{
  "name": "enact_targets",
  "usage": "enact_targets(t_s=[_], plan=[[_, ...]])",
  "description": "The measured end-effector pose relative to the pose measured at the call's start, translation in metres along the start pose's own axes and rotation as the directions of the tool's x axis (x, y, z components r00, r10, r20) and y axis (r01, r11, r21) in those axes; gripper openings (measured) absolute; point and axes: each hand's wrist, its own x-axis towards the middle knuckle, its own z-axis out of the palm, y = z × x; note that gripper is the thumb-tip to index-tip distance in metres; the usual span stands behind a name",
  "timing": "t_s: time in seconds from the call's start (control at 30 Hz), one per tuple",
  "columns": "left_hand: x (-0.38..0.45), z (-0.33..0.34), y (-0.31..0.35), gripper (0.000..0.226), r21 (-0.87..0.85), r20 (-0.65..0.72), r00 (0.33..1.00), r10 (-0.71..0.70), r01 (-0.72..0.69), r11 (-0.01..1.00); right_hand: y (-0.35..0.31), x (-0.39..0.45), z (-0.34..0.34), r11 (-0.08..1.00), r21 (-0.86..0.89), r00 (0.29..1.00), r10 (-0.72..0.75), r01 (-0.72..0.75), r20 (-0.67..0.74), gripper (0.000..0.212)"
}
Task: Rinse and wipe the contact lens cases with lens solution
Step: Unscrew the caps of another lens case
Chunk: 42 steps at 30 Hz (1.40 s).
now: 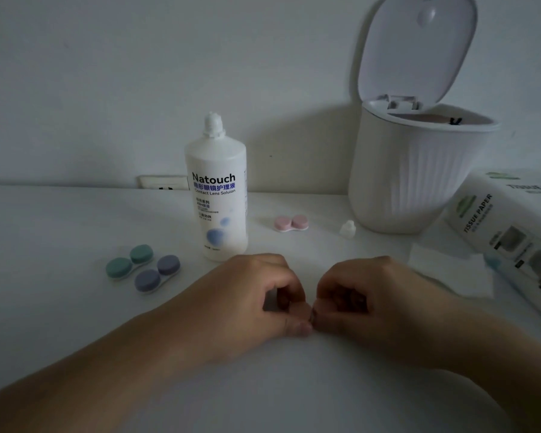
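Note:
My left hand (263, 295) and my right hand (363, 295) rest on the white table (60, 307) at the centre, fingers curled, thumbs meeting. Between them they pinch a small dark lens case (352, 297), mostly hidden by the fingers. The white lens solution bottle (216, 195) stands upright just behind my left hand, its nozzle bare. Its small white cap (347, 229) lies to the right. A green case (129, 261) and a purple case (157, 272) lie closed at the left. A closed pink case (291, 223) lies behind, right of the bottle.
A white ribbed bin (419, 176) with its lid up stands at the back right. A tissue paper pack (512, 226) lies on its side at the right edge, with a loose tissue sheet (450, 270) in front. A wall socket (163, 182) sits behind the bottle.

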Motion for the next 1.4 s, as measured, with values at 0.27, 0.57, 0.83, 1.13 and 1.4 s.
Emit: enact_targets(t_s=[0.27, 0.57, 0.83, 1.13, 1.4], plan=[[-0.001, -0.005, 0.004, 0.019, -0.031, 0.026, 0.999, -0.044, 0.045, 0.999, 0.004, -0.002, -0.001, 0.996, 0.04, 0.996, -0.082, 0.081, 0.031, 0.015], [-0.002, -0.006, 0.008, 0.021, -0.067, 0.008, 0.996, -0.089, 0.09, 0.994, 0.006, 0.0, 0.001, 0.992, 0.091, 0.991, -0.072, 0.082, -0.114, 0.019], [-0.002, -0.007, 0.009, 0.022, -0.08, 0.031, 0.993, -0.117, 0.119, 0.99, 0.005, -0.002, -0.001, 0.98, 0.156, 0.992, -0.111, 0.12, -0.067, 0.01], [-0.002, -0.007, 0.012, 0.02, -0.088, 0.017, 0.991, -0.136, 0.137, 0.987, 0.003, 0.0, 0.001, 0.976, 0.135, 0.983, -0.158, 0.17, -0.098, 0.013], [-0.002, -0.007, 0.011, 0.019, -0.104, 0.023, 0.992, -0.127, 0.129, 0.986, 0.004, -0.002, 0.003, 0.989, 0.105, 0.987, -0.086, 0.101, -0.134, 0.01]])
